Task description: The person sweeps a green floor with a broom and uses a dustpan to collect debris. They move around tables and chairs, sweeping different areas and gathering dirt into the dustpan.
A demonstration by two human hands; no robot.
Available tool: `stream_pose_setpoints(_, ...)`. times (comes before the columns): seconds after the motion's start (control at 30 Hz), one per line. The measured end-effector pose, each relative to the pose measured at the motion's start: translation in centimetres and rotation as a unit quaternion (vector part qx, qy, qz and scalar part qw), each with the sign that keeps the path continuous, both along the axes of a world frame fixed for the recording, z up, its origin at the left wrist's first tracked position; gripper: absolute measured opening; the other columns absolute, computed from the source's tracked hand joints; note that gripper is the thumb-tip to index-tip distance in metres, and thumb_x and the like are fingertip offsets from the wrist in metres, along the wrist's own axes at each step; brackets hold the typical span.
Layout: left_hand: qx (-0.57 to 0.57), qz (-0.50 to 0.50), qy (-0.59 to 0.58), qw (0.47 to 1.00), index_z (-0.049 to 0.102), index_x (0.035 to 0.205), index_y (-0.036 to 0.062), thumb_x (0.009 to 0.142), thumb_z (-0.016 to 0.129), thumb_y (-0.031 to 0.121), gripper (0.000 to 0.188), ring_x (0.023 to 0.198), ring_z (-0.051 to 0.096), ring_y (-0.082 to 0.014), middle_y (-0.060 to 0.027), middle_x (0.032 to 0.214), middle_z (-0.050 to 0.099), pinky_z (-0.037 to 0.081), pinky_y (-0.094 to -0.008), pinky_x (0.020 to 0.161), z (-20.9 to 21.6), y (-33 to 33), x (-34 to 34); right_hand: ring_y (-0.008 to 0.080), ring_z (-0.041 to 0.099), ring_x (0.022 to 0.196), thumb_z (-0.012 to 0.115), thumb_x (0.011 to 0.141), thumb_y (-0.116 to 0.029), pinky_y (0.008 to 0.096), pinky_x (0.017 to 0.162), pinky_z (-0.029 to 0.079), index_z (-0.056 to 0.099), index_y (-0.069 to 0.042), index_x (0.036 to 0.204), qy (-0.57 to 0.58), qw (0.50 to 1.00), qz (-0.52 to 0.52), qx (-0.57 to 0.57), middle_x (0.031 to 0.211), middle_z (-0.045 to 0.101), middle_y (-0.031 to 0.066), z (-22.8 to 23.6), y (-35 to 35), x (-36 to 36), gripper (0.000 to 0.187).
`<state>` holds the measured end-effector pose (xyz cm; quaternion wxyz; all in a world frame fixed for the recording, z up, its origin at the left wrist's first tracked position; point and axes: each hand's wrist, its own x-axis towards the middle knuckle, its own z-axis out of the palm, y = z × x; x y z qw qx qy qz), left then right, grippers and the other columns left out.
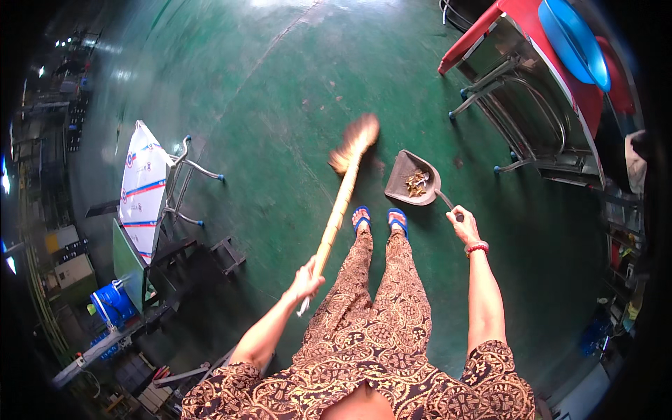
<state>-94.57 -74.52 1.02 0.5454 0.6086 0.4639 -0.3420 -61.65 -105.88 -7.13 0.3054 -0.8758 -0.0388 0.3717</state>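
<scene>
My left hand [305,281] is wrapped round the lower end of a long pale broom handle. The broom [336,218] slants up and away to the right, and its tan bristle head, smeared by motion, is at the green floor left of the dustpan. My right hand [464,225], with a red bracelet at the wrist, grips the dark handle of a grey dustpan [397,183]. Small golden-brown scraps [417,183] and a few whitish bits lie gathered in the pan, whose mouth faces left toward the broom. My feet in blue sandals stand just below it.
On the left stands a folding table [143,189] with a white printed top and metal legs, above a blue round object [113,304]. At upper right, a red table [518,21] carries a blue basin [574,42]; metal-legged stools sit below. Crowded shelving lines both sides.
</scene>
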Motion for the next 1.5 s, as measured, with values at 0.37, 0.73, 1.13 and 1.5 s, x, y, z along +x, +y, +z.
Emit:
stream_pose_setpoints(0.37, -0.238, 0.307, 0.041, 0.92, 0.033, 0.137, 0.0177, 0.071, 0.051, -0.008, 0.073, 0.04, 0.04, -0.0071, -0.0021, 0.062, 0.047, 0.037, -0.0224, 0.036, 10.4, -0.8, -0.9, 0.0122, 0.045, 0.06, 0.062, 0.08, -0.025, 0.0303, 0.057, 0.038, 0.053, -0.004, 0.073, -0.049, 0.995, -0.025, 0.088, 0.061, 0.049, 0.0026, -1.7, -0.8, 0.1, 0.024)
stream_pose_setpoints(0.73, -0.046, 0.132, -0.003, 0.99, 0.038, 0.127, 0.0107, 0.073, 0.049, 0.0, 0.056, 0.037, 0.043, -0.0088, 0.0007, 0.054, 0.044, 0.035, -0.0224, 0.031, 3.4, -4.9, 2.6, 0.0147, 0.05, 0.063, 0.062, 0.08, -0.028, 0.0328, 0.06, 0.041, 0.054, -0.005, 0.076, -0.049, 0.997, -0.043, 0.052, 0.064, 0.053, 0.0056, -3.3, -3.5, -0.1, 0.025)
stream_pose_setpoints(1.13, -0.204, 0.336, 0.013, 0.919, 0.034, 0.135, 0.0172, 0.072, 0.051, -0.011, 0.072, 0.04, 0.038, -0.0084, -0.0006, 0.061, 0.042, 0.035, -0.0221, 0.036, 10.5, -11.1, -5.0, 0.0172, 0.054, 0.054, 0.064, 0.08, -0.033, 0.0331, 0.051, 0.045, 0.055, -0.01, 0.079, 0.041, 0.995, -0.087, 0.038, 0.066, 0.057, 0.0054, -4.5, -4.4, -0.4, 0.025)
stream_pose_setpoints(1.5, -0.005, 0.465, -0.015, 0.885, 0.045, 0.106, 0.0105, 0.075, 0.049, -0.004, 0.035, 0.041, 0.04, -0.0085, -0.0028, 0.062, 0.044, 0.036, -0.0221, 0.034, 7.4, -11.2, -14.0, 0.0057, 0.048, 0.052, 0.061, 0.083, -0.03, 0.0225, 0.041, 0.043, 0.055, -0.012, 0.075, 0.018, 0.99, -0.116, 0.078, 0.059, 0.05, -0.0031, -5.7, -13.8, -4.1, 0.021)
